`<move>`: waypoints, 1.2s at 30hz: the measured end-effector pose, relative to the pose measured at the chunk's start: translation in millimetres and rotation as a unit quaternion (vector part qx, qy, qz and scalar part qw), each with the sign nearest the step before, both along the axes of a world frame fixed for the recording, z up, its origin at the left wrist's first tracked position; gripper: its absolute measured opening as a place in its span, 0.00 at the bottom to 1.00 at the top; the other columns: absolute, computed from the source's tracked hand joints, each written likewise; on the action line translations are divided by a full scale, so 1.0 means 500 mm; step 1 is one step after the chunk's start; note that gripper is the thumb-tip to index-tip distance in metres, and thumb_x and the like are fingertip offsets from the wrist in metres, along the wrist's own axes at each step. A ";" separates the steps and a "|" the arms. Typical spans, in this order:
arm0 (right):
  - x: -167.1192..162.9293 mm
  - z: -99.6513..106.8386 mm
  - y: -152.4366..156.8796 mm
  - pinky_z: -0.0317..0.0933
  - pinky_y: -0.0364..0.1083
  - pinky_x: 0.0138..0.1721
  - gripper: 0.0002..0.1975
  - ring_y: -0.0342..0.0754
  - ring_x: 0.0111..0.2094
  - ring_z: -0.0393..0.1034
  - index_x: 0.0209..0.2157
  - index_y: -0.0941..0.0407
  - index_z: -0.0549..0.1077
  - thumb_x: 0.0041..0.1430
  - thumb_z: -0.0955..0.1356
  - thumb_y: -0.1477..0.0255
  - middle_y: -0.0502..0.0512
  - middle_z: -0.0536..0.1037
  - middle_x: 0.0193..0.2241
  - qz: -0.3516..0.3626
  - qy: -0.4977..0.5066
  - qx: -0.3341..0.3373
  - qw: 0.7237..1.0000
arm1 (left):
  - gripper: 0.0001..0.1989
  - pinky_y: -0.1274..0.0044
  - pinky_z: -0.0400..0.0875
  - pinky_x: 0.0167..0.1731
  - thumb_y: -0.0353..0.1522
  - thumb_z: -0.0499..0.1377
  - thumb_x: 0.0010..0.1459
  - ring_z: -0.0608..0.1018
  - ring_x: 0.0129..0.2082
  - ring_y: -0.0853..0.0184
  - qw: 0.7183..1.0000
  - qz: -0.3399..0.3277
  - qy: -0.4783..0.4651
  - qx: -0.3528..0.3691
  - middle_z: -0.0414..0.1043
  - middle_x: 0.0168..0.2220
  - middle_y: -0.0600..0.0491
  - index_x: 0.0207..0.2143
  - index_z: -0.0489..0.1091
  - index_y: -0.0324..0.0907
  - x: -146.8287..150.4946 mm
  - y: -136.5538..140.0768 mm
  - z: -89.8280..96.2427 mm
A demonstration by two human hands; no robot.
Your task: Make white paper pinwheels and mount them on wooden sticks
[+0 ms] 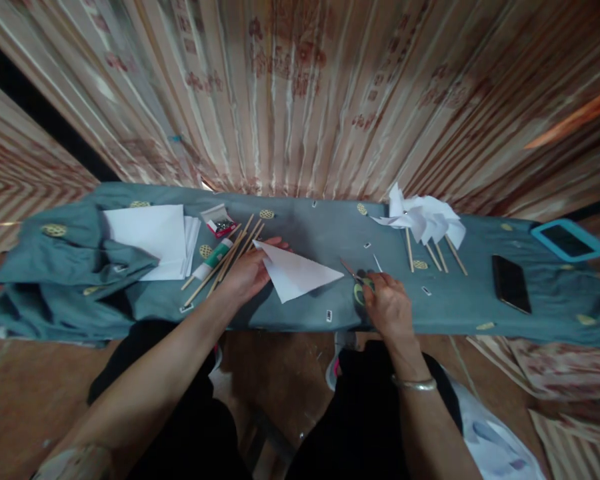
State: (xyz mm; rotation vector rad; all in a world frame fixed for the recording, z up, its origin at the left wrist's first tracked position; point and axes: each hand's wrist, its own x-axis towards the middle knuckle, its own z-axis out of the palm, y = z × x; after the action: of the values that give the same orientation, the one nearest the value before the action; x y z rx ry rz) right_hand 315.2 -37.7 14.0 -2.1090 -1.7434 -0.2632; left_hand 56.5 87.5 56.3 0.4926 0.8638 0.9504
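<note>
My left hand grips a white sheet of paper by its left end, with some fingers behind it. The sheet is folded into a triangle, and its sharp tip points right, toward the scissors. My right hand is closed on a pair of scissors with green handles, low over the table. Part of the scissors is hidden by my fingers. Just left of my left hand lie several wooden sticks and a green and white glue stick.
A stack of white paper lies at the left beside bunched cloth. A small red and white box holds tiny metal pieces. Several white paper pinwheels on sticks lie right of centre, then a black phone and a blue-framed tablet.
</note>
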 end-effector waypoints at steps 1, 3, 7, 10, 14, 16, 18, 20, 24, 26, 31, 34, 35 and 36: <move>-0.002 0.003 -0.006 0.65 0.57 0.46 0.17 0.59 0.42 0.72 0.46 0.58 0.75 0.65 0.59 0.66 0.67 0.78 0.42 0.003 0.001 -0.001 1.000 | 0.09 0.66 0.73 0.53 0.24 0.58 0.52 0.80 0.45 0.59 1.000 0.000 0.002 0.000 0.79 0.37 0.45 0.37 0.74 0.36 0.001 0.001 0.001; -0.005 0.004 -0.018 0.66 0.57 0.44 0.18 0.58 0.39 0.73 0.45 0.57 0.75 0.66 0.59 0.63 0.66 0.79 0.39 0.020 0.004 -0.012 1.000 | 0.07 0.65 0.73 0.52 0.26 0.58 0.55 0.80 0.45 0.59 1.000 -0.001 0.007 -0.004 0.79 0.37 0.45 0.36 0.74 0.36 0.002 0.006 0.002; -0.005 0.000 -0.025 0.67 0.55 0.41 0.17 0.58 0.37 0.74 0.46 0.57 0.74 0.65 0.60 0.65 0.66 0.80 0.38 0.009 -0.001 -0.052 0.999 | 0.05 0.67 0.72 0.52 0.24 0.58 0.53 0.81 0.42 0.61 1.000 0.010 0.020 -0.006 0.79 0.35 0.46 0.31 0.75 0.36 0.002 0.020 -0.005; -0.004 0.000 -0.014 0.67 0.55 0.39 0.16 0.59 0.36 0.75 0.47 0.59 0.74 0.61 0.62 0.68 0.66 0.80 0.37 -0.024 -0.006 -0.074 0.997 | 0.04 0.69 0.73 0.49 0.23 0.62 0.47 0.81 0.38 0.62 0.999 0.002 0.035 0.024 0.79 0.33 0.48 0.28 0.76 0.35 -0.002 0.021 -0.011; 0.001 0.010 0.005 0.67 0.55 0.40 0.15 0.60 0.37 0.76 0.44 0.58 0.76 0.56 0.65 0.69 0.66 0.81 0.36 -0.045 0.080 -0.070 0.993 | 0.05 0.70 0.76 0.39 0.25 0.68 0.41 0.79 0.27 0.64 0.996 -0.002 0.069 0.055 0.79 0.27 0.49 0.26 0.76 0.35 -0.008 0.016 -0.014; -0.002 0.019 0.012 0.69 0.53 0.37 0.14 0.57 0.36 0.77 0.41 0.55 0.77 0.54 0.68 0.66 0.62 0.82 0.34 -0.053 0.226 -0.041 0.972 | 0.07 0.72 0.75 0.36 0.27 0.70 0.41 0.78 0.26 0.65 0.994 0.021 0.076 0.073 0.79 0.26 0.50 0.26 0.77 0.35 -0.012 0.019 -0.013; -0.012 0.031 0.015 0.68 0.49 0.31 0.15 0.53 0.33 0.77 0.39 0.54 0.77 0.51 0.71 0.62 0.57 0.83 0.33 -0.046 0.422 -0.008 0.906 | 0.09 0.73 0.75 0.34 0.29 0.70 0.41 0.78 0.26 0.66 0.992 0.059 0.072 0.089 0.79 0.27 0.50 0.27 0.77 0.35 -0.017 0.029 -0.010; -0.028 0.044 0.017 0.65 0.44 0.24 0.18 0.50 0.30 0.77 0.39 0.53 0.76 0.46 0.75 0.60 0.55 0.83 0.32 -0.035 0.591 0.022 0.806 | 0.10 0.73 0.75 0.35 0.29 0.71 0.40 0.79 0.27 0.66 0.989 0.100 0.057 0.097 0.79 0.27 0.51 0.28 0.77 0.35 -0.026 0.043 -0.002; -0.072 0.061 0.019 0.62 0.40 0.21 0.21 0.46 0.27 0.76 0.38 0.52 0.78 0.41 0.79 0.62 0.54 0.82 0.32 -0.016 0.747 0.005 0.664 | 0.13 0.72 0.77 0.40 0.26 0.72 0.36 0.81 0.33 0.63 0.984 0.145 0.020 0.102 0.79 0.26 0.51 0.28 0.77 0.35 -0.049 0.069 0.024; -0.096 0.061 0.018 0.62 0.40 0.22 0.22 0.45 0.26 0.74 0.38 0.52 0.80 0.39 0.80 0.60 0.54 0.82 0.30 0.015 0.774 -0.023 0.632 | 0.12 0.71 0.77 0.43 0.25 0.72 0.37 0.82 0.35 0.62 0.983 0.156 0.013 0.094 0.79 0.25 0.51 0.28 0.77 0.35 -0.060 0.076 0.035; -0.146 0.050 0.009 0.63 0.40 0.27 0.26 0.42 0.27 0.70 0.46 0.52 0.79 0.47 0.77 0.55 0.53 0.80 0.30 0.124 0.757 -0.138 0.626 | 0.08 0.69 0.77 0.48 0.24 0.70 0.41 0.83 0.36 0.62 0.978 0.186 -0.015 0.088 0.80 0.27 0.51 0.27 0.76 0.35 -0.072 0.082 0.047; -0.161 0.044 0.005 0.63 0.41 0.28 0.27 0.43 0.27 0.69 0.50 0.52 0.78 0.51 0.74 0.53 0.53 0.79 0.30 0.171 0.727 -0.196 0.636 | 0.07 0.69 0.77 0.48 0.23 0.68 0.44 0.83 0.37 0.62 0.980 0.182 -0.022 0.082 0.81 0.29 0.51 0.29 0.76 0.35 -0.071 0.083 0.048; -0.163 0.043 0.004 0.63 0.42 0.29 0.28 0.43 0.28 0.69 0.51 0.51 0.77 0.52 0.74 0.52 0.53 0.79 0.30 0.183 0.720 -0.202 0.638 | 0.07 0.69 0.77 0.48 0.23 0.68 0.44 0.83 0.38 0.62 0.981 0.179 -0.022 0.077 0.81 0.29 0.51 0.29 0.76 0.35 -0.071 0.083 0.048; -0.165 0.042 0.004 0.63 0.42 0.30 0.28 0.43 0.28 0.69 0.51 0.51 0.77 0.52 0.73 0.51 0.54 0.79 0.30 0.193 0.715 -0.201 0.642 | 0.07 0.69 0.77 0.48 0.23 0.68 0.45 0.83 0.38 0.61 0.982 0.174 -0.021 0.072 0.81 0.29 0.50 0.30 0.76 0.35 -0.070 0.083 0.048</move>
State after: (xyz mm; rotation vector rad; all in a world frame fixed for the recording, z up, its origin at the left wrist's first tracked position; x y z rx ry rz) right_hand 232.8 -35.6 35.1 -1.1666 -1.0547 1.5913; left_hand 21.5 129.0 80.5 0.4505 0.8620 1.3467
